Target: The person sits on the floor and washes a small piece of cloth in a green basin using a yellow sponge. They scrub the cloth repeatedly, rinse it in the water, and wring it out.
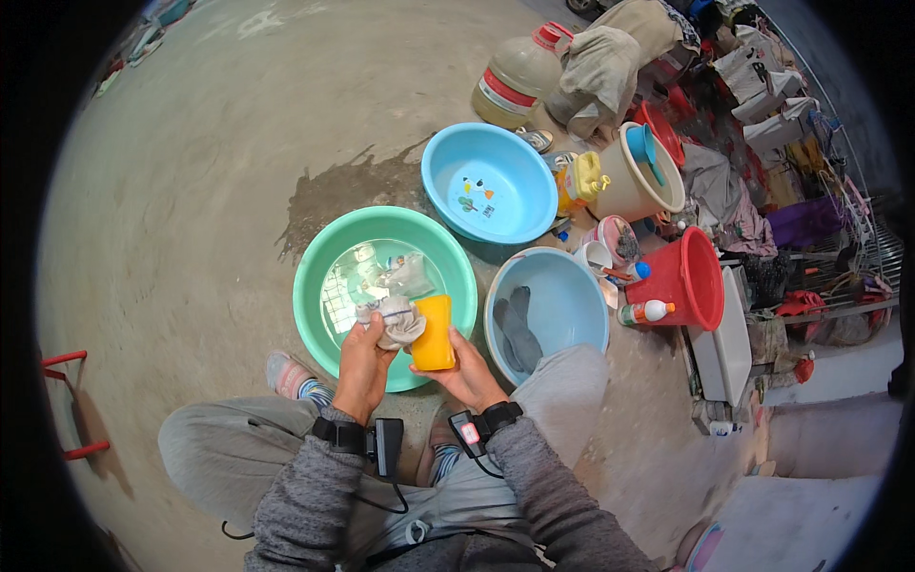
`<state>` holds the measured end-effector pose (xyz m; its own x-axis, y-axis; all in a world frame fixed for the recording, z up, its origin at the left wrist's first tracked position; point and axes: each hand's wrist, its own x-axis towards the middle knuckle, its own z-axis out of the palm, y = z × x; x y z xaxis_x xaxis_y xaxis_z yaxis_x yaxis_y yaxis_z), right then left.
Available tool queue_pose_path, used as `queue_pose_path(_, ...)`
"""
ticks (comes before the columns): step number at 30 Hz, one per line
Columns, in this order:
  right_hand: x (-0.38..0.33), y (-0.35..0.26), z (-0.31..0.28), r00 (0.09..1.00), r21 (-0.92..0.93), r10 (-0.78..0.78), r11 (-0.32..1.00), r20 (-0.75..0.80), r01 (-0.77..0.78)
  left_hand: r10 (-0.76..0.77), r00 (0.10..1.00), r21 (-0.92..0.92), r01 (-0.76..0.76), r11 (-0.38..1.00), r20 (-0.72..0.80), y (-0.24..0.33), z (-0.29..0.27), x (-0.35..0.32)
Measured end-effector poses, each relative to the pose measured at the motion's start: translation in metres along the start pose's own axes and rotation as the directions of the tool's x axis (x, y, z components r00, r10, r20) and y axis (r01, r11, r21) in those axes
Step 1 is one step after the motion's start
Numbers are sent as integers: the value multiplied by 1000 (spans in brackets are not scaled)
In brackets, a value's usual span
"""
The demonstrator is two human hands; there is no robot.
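Over the near side of a green basin [303,286] with water in it, both hands work close together. My left hand [360,367] is closed round a bunched white sock [393,322] with a thin dark line. My right hand [467,370] grips a yellow soap bar [435,334] upright beside the sock; the two seem to touch. A pale, wet piece of cloth [408,275] lies in the green basin's water. To the right stands a light blue basin [572,276] with dark grey socks [518,329] in it.
A brighter blue basin [453,191] stands beyond. Further right are a yellow jug [579,181], a cream bucket [610,186], a red bucket [677,276] and a white bottle [648,312]. A big clear jug [510,86] is at the back. Red metal legs [86,450] show at left.
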<state>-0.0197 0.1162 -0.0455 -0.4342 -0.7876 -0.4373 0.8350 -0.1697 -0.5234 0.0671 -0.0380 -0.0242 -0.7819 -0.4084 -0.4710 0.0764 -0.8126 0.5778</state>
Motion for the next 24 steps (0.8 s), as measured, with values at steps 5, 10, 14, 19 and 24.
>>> queue_pose_path(5,-2,-4,-15,993,87,-34,996,113,24,18,982,-40,-11,999,191,34,19,-9)
queue_pose_path(10,1,-1,-11,999,213,-38,976,-22,42,78,982,-165,-50,985,173,54,18,-9)
queue_pose_path(14,-1,-10,3,996,166,-82,983,28,76,-33,997,-13,33,999,-69,41,9,-7)
queue_pose_path(19,0,-23,17,988,166,-59,985,142,35,-164,977,-196,190,962,139,13,5,-1)
queue_pose_path(24,5,-25,20,993,50,-61,997,98,56,-149,987,-107,154,982,51,6,-1,5)
